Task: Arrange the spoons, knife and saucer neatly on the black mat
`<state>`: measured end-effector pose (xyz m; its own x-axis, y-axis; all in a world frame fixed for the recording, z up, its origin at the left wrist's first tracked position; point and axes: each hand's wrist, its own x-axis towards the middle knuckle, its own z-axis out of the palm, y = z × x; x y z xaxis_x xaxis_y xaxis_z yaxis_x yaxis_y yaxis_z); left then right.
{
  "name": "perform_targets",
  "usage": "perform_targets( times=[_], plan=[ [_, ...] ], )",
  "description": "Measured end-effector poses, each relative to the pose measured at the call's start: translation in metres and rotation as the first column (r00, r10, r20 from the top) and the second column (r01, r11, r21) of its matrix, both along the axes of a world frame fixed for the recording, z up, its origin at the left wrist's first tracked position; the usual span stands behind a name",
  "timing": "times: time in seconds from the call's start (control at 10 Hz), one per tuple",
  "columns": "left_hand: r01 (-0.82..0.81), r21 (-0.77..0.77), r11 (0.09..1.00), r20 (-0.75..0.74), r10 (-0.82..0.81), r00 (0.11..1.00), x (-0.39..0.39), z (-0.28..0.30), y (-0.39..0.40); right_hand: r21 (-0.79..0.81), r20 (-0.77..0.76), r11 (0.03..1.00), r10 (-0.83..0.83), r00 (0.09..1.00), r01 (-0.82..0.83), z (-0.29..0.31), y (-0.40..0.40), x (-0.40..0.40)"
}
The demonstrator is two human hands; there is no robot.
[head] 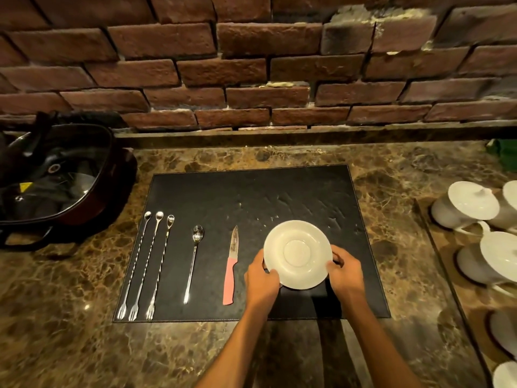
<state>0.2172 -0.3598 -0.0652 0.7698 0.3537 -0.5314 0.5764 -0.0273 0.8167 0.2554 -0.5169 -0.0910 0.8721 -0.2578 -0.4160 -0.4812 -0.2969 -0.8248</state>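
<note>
A white saucer [298, 253] is over the right half of the black mat [251, 197], held at both sides. My left hand [261, 278] grips its lower left rim and my right hand [345, 271] grips its right rim. Whether the saucer rests on the mat or hovers just above it I cannot tell. Left of it a pink-handled knife [231, 268] lies with its blade pointing away. A short spoon [193, 261] lies further left. Three long twisted spoons with fork ends [148, 264] lie side by side at the mat's left edge.
The mat sits on a brown marble counter [70, 317] against a brick wall [251, 65]. A dark pot with a glass lid [53, 177] stands at the left. White lidded cups and saucers [475, 214] fill a tray at the right. A green object [503, 155] is at the far right.
</note>
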Motion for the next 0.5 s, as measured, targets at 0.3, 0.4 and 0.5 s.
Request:
perform_targets(
  times=[0.3, 0.4, 0.5],
  plan=[
    [0.116, 0.303, 0.946, 0.071, -0.143, 0.987, -0.012, 0.04, 0.043, -0.126, 0.114, 0.992, 0.045, 0.992, -0.031, 0.067, 0.012, -0.008],
    [0.045, 0.312, 0.949, 0.263, -0.132, 0.956, -0.013, 0.073, 0.07, -0.115, 0.289, 0.99, 0.112, 0.951, -0.082, 0.119, 0.031, -0.012],
    [-0.013, 0.276, 0.961, 0.424, -0.109, 0.899, -0.018, 0.119, 0.094, -0.129, 0.445, 0.981, 0.189, 0.876, -0.147, 0.173, 0.05, -0.023]
  ],
)
